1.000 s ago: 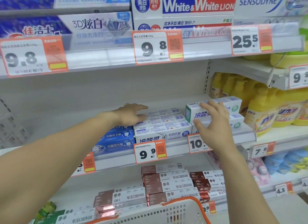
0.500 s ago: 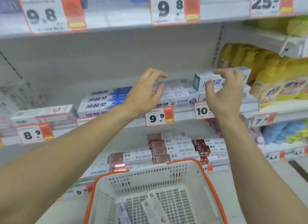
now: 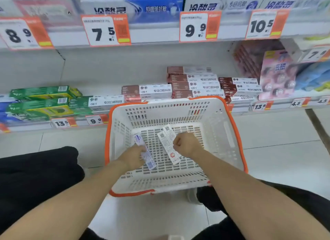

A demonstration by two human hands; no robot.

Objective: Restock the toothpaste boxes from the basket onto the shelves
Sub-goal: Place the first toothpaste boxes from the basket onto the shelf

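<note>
Both our hands are down in the basket (image 3: 230,132). Left hand (image 3: 134,156) is curled around a blue-printed box (image 3: 143,151), gripping it near mid-length. Right hand (image 3: 186,144) is closed over the white boxes (image 3: 167,143): two, side by side, QR codes on the far ends, an orange-red mark on the near end. We can't tell whether it holds one or both. Those look like the last stock in the basket; the bottom grid is otherwise bare. Handling guess: thin cardboard cartons, light, stiff along the length but easy to dent on the faces, smooth print so a bit slippery. Best to pinch across the narrow sides near the middle, not the end flaps. Readable text: price tags (image 3: 200,26) on the upper rail read 8.9, 7.5, 9.9, 10.5; the lower rail shows 13.5, 9.9, 13.8, 4.5. The maroon-and-white cartons (image 3: 195,87) on the lower shelf carry "参半", "CB-1" and "专注口腔科技". The green boxes (image 3: 41,98) at left are too blurred to read. The upper shelf has blue and white cartons, Chinese brand name partly legible only. Print on the boxes in hand is too small to read.
</note>
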